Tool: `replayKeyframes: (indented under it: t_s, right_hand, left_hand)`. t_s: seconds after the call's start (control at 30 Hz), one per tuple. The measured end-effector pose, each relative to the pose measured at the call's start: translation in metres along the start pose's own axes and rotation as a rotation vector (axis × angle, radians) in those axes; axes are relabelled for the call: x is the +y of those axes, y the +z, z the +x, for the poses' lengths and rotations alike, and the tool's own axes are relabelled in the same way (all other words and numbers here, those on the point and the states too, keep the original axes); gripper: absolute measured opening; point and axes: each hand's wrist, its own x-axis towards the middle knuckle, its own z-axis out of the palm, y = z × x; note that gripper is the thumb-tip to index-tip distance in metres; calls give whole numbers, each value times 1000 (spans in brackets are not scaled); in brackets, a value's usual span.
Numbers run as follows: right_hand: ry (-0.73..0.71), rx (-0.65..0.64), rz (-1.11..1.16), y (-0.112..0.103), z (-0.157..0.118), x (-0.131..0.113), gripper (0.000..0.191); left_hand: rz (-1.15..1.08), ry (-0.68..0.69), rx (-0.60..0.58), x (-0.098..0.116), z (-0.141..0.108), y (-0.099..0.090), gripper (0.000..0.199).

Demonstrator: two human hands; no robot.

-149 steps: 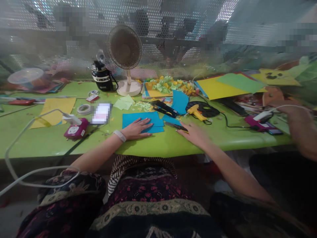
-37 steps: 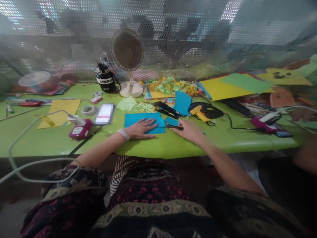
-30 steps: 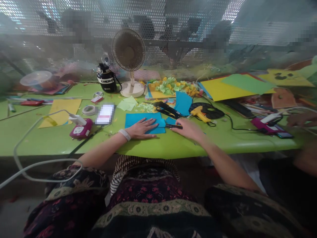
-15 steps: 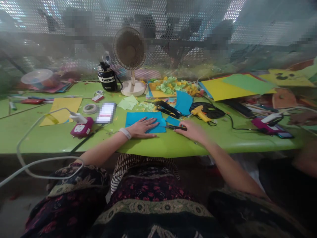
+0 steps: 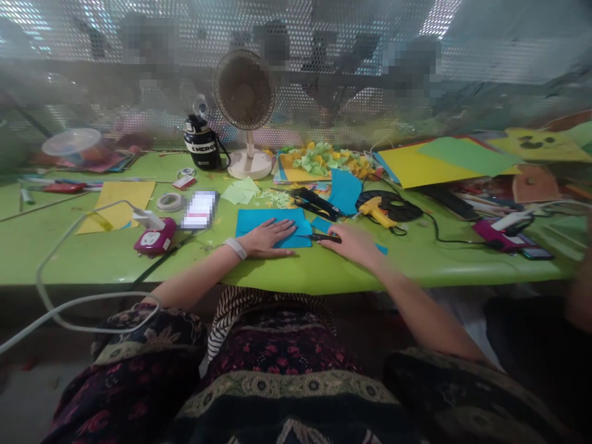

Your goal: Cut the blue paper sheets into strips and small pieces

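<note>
A blue paper sheet point(image 5: 250, 221) lies near the front edge of the green table. My left hand point(image 5: 271, 238) rests flat on it, fingers spread. On the right, my right hand point(image 5: 349, 242) grips scissors point(image 5: 320, 237), whose dark blade reaches the sheet's right edge. Another blue piece point(image 5: 321, 225) lies behind and partly under my right hand, and a blue tip shows at its right side. How far apart the blades are is too small to tell.
A black stapler-like tool point(image 5: 317, 205) and a yellow glue gun point(image 5: 380, 213) lie behind my right hand. Also there are a phone point(image 5: 200, 209), a tape roll point(image 5: 169, 202), a fan point(image 5: 245, 92), a bottle point(image 5: 201, 145) and magenta power adapters point(image 5: 155, 236) with cables.
My right hand has shifted slightly left with the scissors, and a blue tip now shows beside it. At the right edge, another person's hand has left the view. My left hand stays on the sheet.
</note>
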Motion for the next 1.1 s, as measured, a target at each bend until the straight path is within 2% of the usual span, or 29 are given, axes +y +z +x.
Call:
replayKeyframes:
  t_s: [0.33,0.6,0.77,0.9,1.1]
  right_hand:
    - [-35,14,-4,3,1,4,39]
    - [-69,44,-84,10,18,9,41]
    - [-154,110,-124,20,14,16,44]
    - [-232,152,-179,24,14,13,50]
    - [-262,169,-231,27,21,0,48]
  left_hand:
    - [-26,-5,4,1,-1,-1,97]
    - [-46,-131,-7,12,11,-3,95]
    - [-16,-119,29,3,-7,-4,93]
    - [-26,-131,7,-3,-26,-2,96]
    - [-38,-128,21,-2,-27,0,96]
